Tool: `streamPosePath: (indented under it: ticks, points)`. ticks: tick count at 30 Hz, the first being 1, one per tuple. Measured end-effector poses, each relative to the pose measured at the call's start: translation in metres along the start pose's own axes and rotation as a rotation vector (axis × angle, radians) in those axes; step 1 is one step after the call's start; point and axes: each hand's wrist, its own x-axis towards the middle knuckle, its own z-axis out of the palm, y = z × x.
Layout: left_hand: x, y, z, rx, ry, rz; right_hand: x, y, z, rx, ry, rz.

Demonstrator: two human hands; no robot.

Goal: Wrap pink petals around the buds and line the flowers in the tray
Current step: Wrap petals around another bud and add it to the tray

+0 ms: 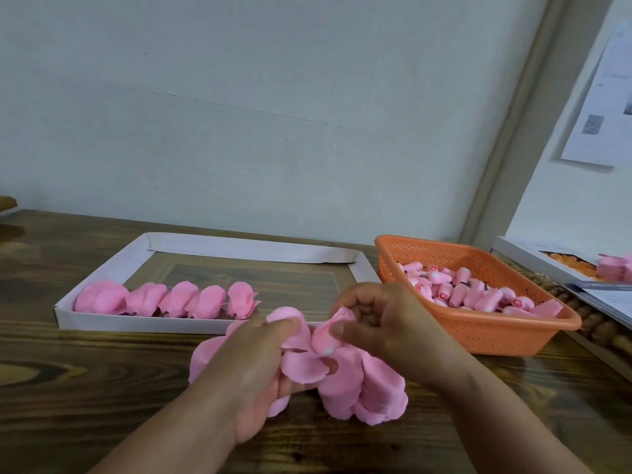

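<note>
Near the front edge of the dark, wood-grained surface (85,364), a loose sheet of soft pink fabric petals (345,378) is held between two bare hands. The left hand (260,364) is curled around the left side of the petals, with its thumb pressed onto an upturned petal. The right hand (386,323) is closed with bent fingers on a small pink bud (328,336), which is pinched at the middle of the petals; part of the petal sheet is draped down onto the surface below the hands. Behind the hands, a shallow white cardboard tray (143,321) is laid flat, and five finished pink flowers (171,299) are lined side by side along its near wall, toward its left end. To the right of the tray, a perforated orange plastic basket (478,333) is set, filled with many small pink buds (475,295). At the far right edge, a white box (526,256) with orange and pink pieces inside is partly seen.
</note>
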Motion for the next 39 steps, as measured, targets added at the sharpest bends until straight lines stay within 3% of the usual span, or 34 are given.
streamPosePath:
  ticks: [6,11,21,28,39]
  points:
    - [-0.002,-0.004,0.008,0.143,-0.089,-0.024,0.004,-0.014,-0.001,-0.368,-0.185,-0.123]
    - [0.003,-0.010,0.007,0.201,-0.101,-0.012,0.008,-0.018,0.003,-0.496,-0.186,-0.105]
    - [-0.005,-0.003,0.010,0.188,-0.226,0.035,0.009,-0.016,0.002,-0.280,-0.156,-0.011]
    - [-0.007,0.008,0.009,0.032,-0.241,0.031,0.003,-0.009,-0.008,0.119,0.040,0.129]
    - [-0.006,0.002,0.004,0.064,-0.235,0.018,0.001,-0.017,-0.001,0.099,0.042,0.106]
